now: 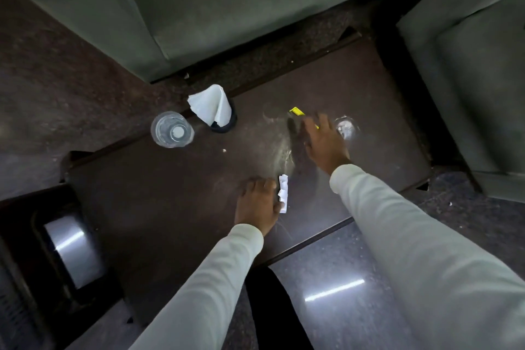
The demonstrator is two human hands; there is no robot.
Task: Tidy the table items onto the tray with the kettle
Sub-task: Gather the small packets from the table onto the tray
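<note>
A: Right hand [324, 145]?
B: Flat, fingers spread, fingertips over yellow packet [297, 112].
A: Left hand [257, 204]?
B: Palm down on table [170, 193], white packet [283, 192] touching its right edge. Glass [172, 129] well beyond it.

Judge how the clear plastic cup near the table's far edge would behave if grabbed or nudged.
The clear cup looks thin-walled and empty, so probably light and easily squashed. It stands upright at the table edge, so a nudge might tip it or send it off. If tipped, it would likely roll.

L hand [257, 203] grip curled, R hand [325, 142] fingers spread, both arms extended.
</note>
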